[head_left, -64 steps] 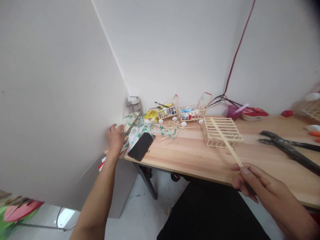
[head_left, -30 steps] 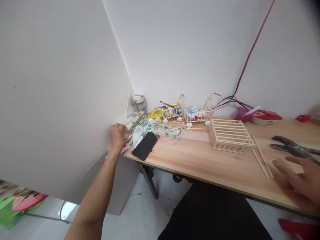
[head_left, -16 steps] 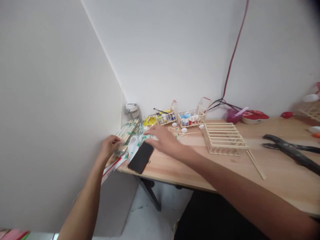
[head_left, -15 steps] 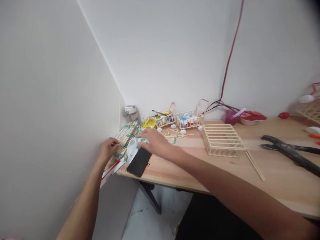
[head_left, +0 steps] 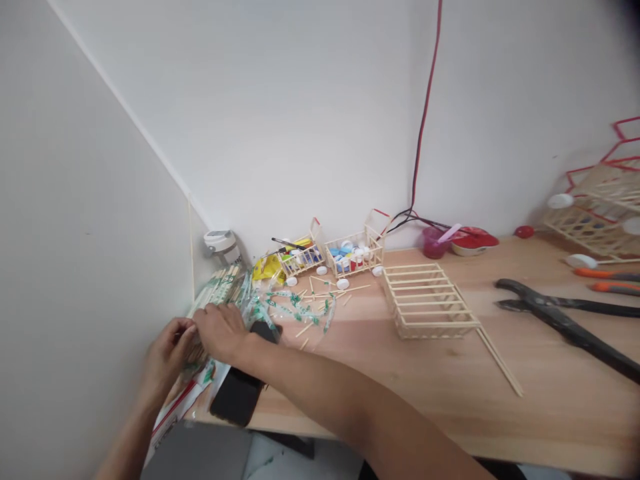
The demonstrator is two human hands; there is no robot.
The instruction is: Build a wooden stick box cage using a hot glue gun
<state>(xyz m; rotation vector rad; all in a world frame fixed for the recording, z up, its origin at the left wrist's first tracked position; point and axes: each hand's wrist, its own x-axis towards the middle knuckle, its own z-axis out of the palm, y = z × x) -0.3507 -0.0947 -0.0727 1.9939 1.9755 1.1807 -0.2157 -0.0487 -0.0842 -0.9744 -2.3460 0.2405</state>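
Though half-bagged, wooden chopsticks (green-printed wrappers)

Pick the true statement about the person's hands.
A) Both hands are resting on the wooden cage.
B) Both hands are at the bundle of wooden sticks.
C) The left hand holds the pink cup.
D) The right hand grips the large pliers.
B: the left hand and the right hand are together at the end of the bundle of wooden sticks.

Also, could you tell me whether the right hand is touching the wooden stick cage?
Apart: the head view shows loose sticks and plastic wrappers between the right hand and the wooden stick cage.
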